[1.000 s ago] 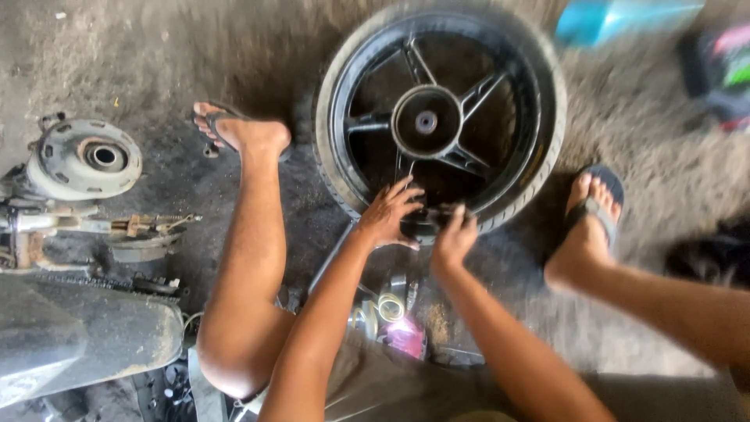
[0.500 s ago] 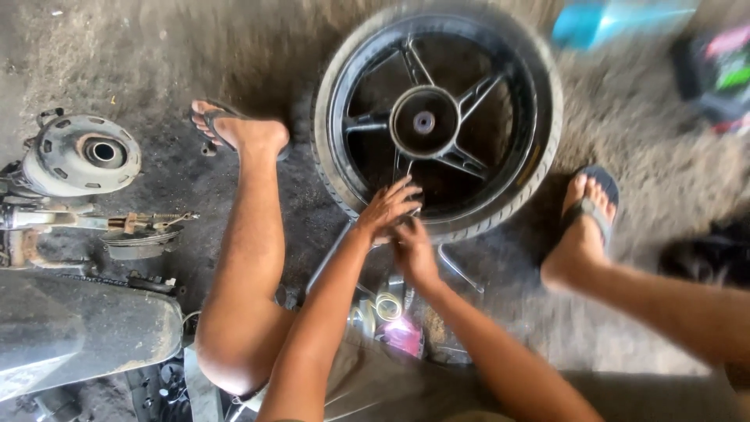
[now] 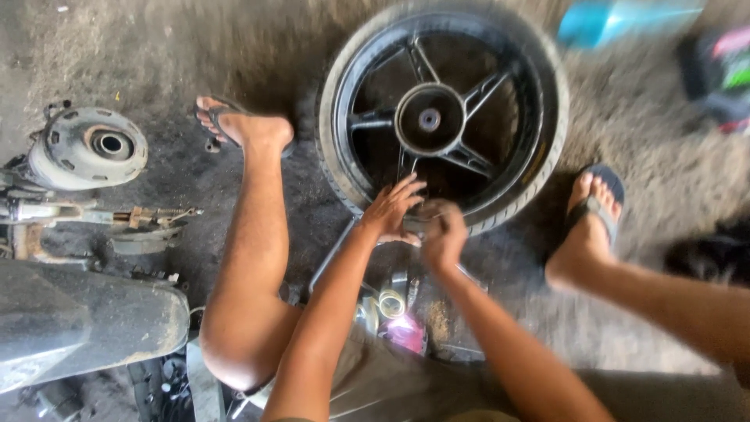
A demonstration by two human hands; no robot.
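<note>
A black motorcycle wheel with its tyre (image 3: 445, 117) lies flat on the dirt floor ahead of me, its hub in the middle. My left hand (image 3: 393, 209) rests with fingers spread on the near edge of the tyre. My right hand (image 3: 444, 234) is right beside it, fingers curled at the same near edge; it is blurred, and whether it grips a tool or the tyre I cannot tell. A long metal bar (image 3: 332, 254) runs from under my hands toward my left knee.
My sandalled feet stand left (image 3: 234, 125) and right (image 3: 590, 215) of the wheel. A motorcycle's rear hub and swingarm (image 3: 94, 148) and a dusty mudguard (image 3: 78, 320) fill the left side. Small parts and a roll of tape (image 3: 391, 305) lie between my legs. Blue (image 3: 609, 19) and dark (image 3: 719, 70) objects sit far right.
My right hand slid left along the tyre's near edge to sit against my left hand. The left hand stayed on the tyre.
</note>
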